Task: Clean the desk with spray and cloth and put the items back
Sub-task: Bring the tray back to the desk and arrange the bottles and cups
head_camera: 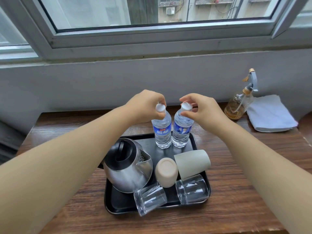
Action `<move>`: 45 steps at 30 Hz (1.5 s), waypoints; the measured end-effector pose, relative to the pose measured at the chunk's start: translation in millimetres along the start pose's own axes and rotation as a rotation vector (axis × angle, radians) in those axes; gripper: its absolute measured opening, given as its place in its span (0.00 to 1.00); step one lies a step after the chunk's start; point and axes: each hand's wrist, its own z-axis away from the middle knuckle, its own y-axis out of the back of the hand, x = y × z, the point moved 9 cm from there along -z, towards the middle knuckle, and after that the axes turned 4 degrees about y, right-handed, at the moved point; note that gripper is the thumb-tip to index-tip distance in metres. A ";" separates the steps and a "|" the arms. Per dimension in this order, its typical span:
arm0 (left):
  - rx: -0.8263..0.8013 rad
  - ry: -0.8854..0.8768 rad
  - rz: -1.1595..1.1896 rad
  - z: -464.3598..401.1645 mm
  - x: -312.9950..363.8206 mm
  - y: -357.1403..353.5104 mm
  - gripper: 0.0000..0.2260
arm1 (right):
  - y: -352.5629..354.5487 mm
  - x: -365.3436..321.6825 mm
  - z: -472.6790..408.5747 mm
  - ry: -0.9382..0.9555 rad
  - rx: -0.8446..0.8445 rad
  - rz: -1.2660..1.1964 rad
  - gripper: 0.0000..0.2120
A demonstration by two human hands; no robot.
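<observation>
Two clear water bottles with blue labels stand upright at the far end of the black tray (108, 198). My left hand (145, 107) pinches the white cap of the left bottle (161, 132). My right hand (202, 110) pinches the cap of the right bottle (182, 132). At the desk's far right stand an amber spray bottle (236, 107) and, beside it, a folded white cloth (270, 114).
The tray also holds a steel kettle (126, 168), two upturned ceramic cups (166, 172) (192, 162) and two upturned glasses (150, 199) (192, 189). The wooden desk (236, 191) ends at a grey wall under a window.
</observation>
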 end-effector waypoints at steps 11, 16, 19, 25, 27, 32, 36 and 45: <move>-0.060 0.165 0.271 7.6 -16.9 -41.3 0.14 | -7.3 17.7 10.7 0.013 -0.038 -0.267 0.16; -0.285 0.278 0.545 15.1 -31.8 -66.4 0.22 | -17.0 33.6 16.6 -0.021 -0.009 -0.371 0.22; -0.451 0.273 0.582 14.3 -40.8 -86.6 0.29 | -25.3 44.6 21.7 -0.058 -0.001 -0.497 0.26; -0.692 0.254 0.128 13.8 -57.8 -118.1 0.39 | -56.4 77.2 37.6 -0.188 -0.109 -0.482 0.34; -0.698 0.229 0.101 9.3 -55.6 -122.3 0.37 | -66.0 86.8 41.1 -0.234 -0.138 -0.471 0.33; -0.582 0.157 0.239 -9.1 -45.9 -122.2 0.24 | -85.9 105.0 39.3 -0.303 -0.126 -0.482 0.34; -0.542 0.132 0.293 -20.7 -45.6 -125.1 0.22 | -90.5 106.1 35.6 -0.319 -0.089 -0.459 0.37; -0.494 0.093 0.311 -24.6 -51.4 -130.3 0.21 | -92.7 116.2 32.6 -0.333 -0.154 -0.605 0.35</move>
